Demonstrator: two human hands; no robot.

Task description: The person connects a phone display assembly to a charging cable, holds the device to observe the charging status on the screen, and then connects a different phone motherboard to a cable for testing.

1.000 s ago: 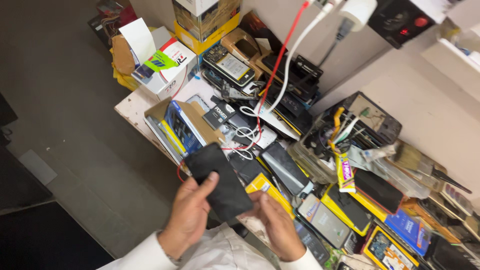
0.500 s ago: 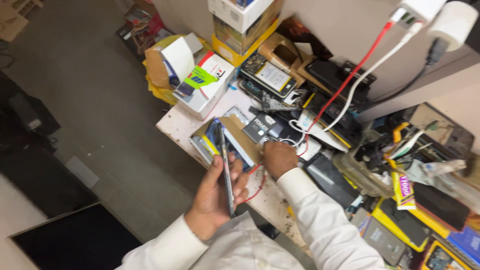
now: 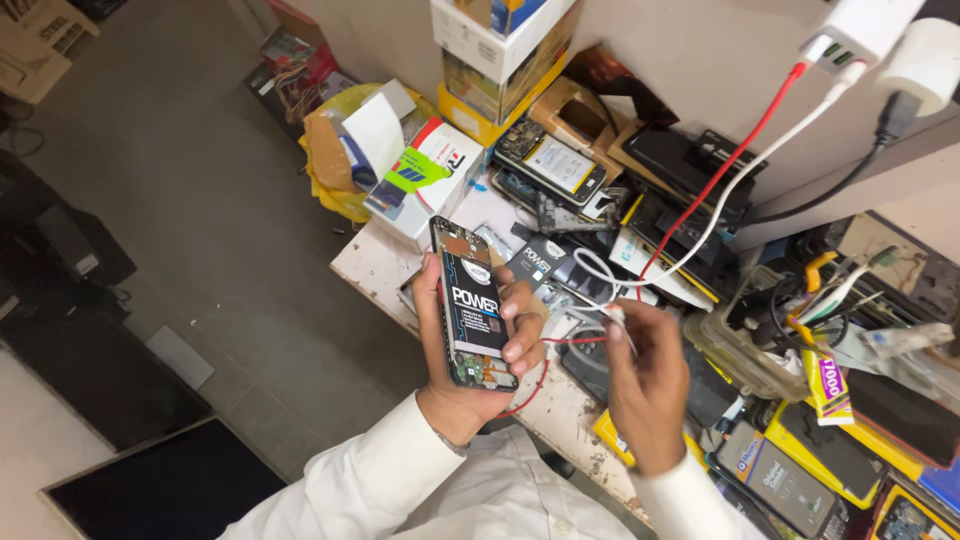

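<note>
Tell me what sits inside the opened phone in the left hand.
The opened phone, back cover off in the left hand, shows a black battery with bare circuit boards above and below. Parts under the battery are hidden.

Hidden behind the left hand's (image 3: 470, 370) fingers: the opened phone's (image 3: 470, 305) right edge; cut off at three o'clock: the cluttered bench (image 3: 370, 265).

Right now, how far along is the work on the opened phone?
Done: the black phone with its back cover off shows its battery, held in the left hand. In hand: the right hand pinches the white cable's end beside it. Left: the cable is not yet plugged in, and the back is still off.
</note>
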